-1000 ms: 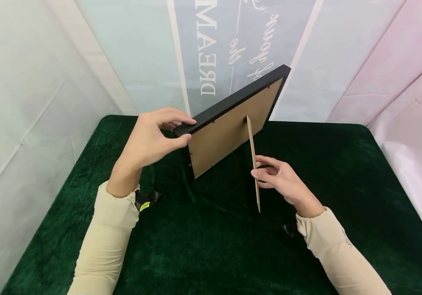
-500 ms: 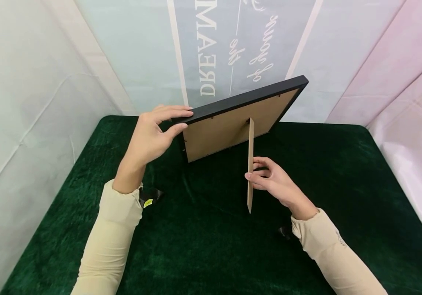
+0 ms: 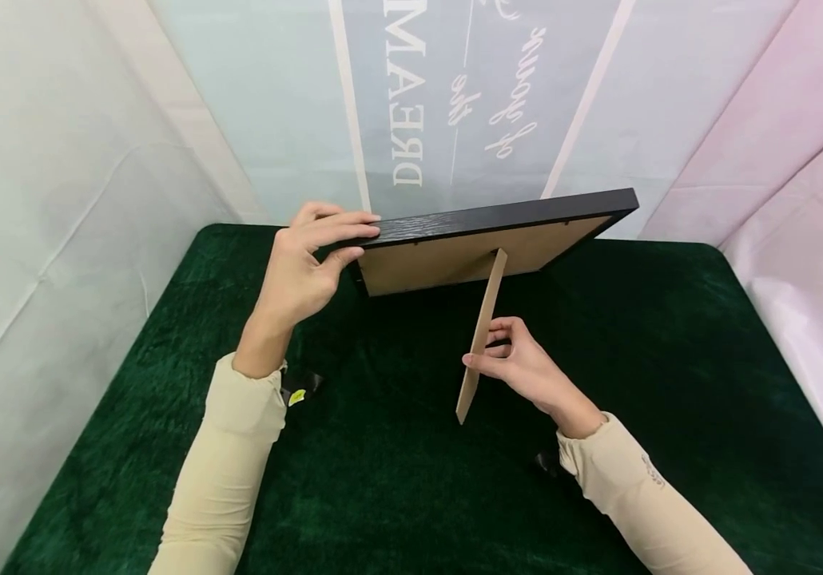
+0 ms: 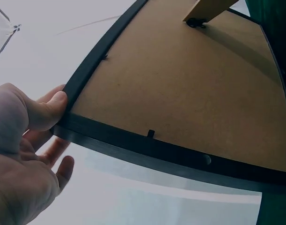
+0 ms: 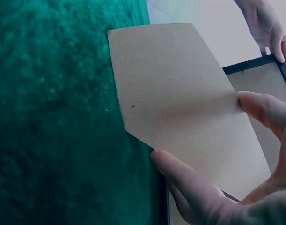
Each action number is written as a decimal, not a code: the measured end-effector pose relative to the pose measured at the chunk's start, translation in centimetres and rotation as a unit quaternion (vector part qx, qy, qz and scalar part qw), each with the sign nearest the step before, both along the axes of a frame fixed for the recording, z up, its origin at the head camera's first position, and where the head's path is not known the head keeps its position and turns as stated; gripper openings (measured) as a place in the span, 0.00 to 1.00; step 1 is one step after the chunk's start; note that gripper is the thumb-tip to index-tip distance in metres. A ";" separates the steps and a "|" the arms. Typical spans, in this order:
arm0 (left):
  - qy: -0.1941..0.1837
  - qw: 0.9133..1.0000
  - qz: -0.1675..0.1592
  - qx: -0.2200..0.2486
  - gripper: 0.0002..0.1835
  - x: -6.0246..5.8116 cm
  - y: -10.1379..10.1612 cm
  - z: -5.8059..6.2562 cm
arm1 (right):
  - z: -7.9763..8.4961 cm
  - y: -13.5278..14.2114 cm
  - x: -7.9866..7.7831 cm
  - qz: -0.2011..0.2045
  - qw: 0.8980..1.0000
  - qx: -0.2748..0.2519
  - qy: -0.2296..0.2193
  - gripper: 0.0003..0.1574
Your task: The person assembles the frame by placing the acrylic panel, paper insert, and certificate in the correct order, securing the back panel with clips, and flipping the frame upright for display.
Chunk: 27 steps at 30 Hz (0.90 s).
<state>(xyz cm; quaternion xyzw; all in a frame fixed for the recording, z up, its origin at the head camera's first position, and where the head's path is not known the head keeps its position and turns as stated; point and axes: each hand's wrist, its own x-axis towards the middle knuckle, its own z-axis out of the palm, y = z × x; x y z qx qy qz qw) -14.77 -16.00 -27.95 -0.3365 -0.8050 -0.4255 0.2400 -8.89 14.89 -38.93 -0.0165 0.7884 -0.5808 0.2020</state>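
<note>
A black picture frame (image 3: pixel 512 217) with a brown backing board (image 4: pixel 171 84) leans back on the table, its rear side facing me. My left hand (image 3: pixel 305 259) pinches the frame's upper left corner between thumb and fingers, as the left wrist view also shows. From the middle of the backing a flat brown easel leg (image 3: pixel 483 331) sticks out toward me on a small black hinge (image 4: pixel 195 22). My right hand (image 3: pixel 522 369) grips this leg by its two edges, thumb on one side and fingers on the other. The frame's front is hidden.
Dark green velvet cloth (image 3: pixel 383 479) covers the table. Behind it hangs a pale backdrop (image 3: pixel 275 104) with mirrored lettering; white fabric (image 3: pixel 45 239) hangs at the left, pinkish fabric (image 3: pixel 800 239) at the right. Black straps (image 3: pixel 304 387) show at the wrists.
The frame has turned so that its right end came down and swung to the right, nearer level. The easel leg's lower end moved left with my right hand. Both hands kept their holds.
</note>
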 end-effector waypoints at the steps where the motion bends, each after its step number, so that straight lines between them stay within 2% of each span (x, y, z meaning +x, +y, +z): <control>1: 0.001 1.000 -0.002 0.001 0.14 -0.1 0.0 -0.1 | 0.0 -0.1 0.0 -0.003 1.000 -0.001 -0.001 0.49; 12: -0.020 1.000 0.000 0.022 0.14 -1.5 0.2 -0.4 | 0.1 -0.7 0.2 -0.025 1.000 -0.007 -0.011 0.51; 18: -0.034 0.999 -0.003 0.028 0.14 -2.3 0.2 -0.4 | 0.2 -0.8 0.1 -0.028 0.999 0.022 0.001 0.54; 23: -0.047 0.998 -0.005 0.031 0.14 -2.8 0.1 -0.4 | 0.8 0.5 -0.1 -0.030 0.998 0.039 0.042 0.52; 25: -0.049 0.998 -0.004 0.030 0.14 -3.0 -0.1 -0.5 | 1.2 1.3 -0.3 -0.048 0.996 0.036 0.071 0.48; 27: -0.049 0.998 -0.004 0.031 0.14 -3.1 -0.3 -0.5 | 1.6 2.0 -0.5 -0.085 0.989 0.035 0.118 0.43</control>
